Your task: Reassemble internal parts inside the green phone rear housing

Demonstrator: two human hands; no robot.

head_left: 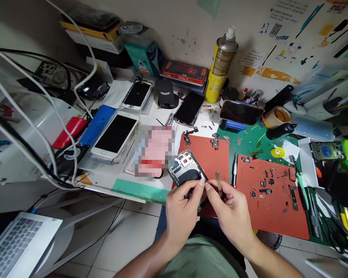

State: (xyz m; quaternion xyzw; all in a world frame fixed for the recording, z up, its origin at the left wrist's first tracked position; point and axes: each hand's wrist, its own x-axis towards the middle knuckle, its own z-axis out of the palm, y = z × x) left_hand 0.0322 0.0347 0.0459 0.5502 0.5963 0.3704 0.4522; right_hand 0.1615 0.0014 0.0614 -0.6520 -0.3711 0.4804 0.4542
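Note:
An opened phone housing (pixel 186 164), with bare metal and a dark patch inside, is tilted over the red-brown mat (pixel 220 148). My left hand (pixel 183 206) is closed on its near right edge, thumb and forefinger pinched together. My right hand (pixel 230 204) has its thumb against the left fingertips. A thin flat metal pry tool (pixel 218 182) sticks up from between the right fingers. Whether something small sits in the pinch is hidden. Just right of the housing lies a screwdriver (pixel 234 170).
Small phone parts (pixel 266 183) and screws cover the right-hand mat (pixel 249 216). A white phone (pixel 116 133), a black phone (pixel 189 108) and a propped phone (pixel 241 112) stand around. Behind is a yellow spray can (pixel 220 65). Tweezers and scissors (pixel 336 235) lie far right.

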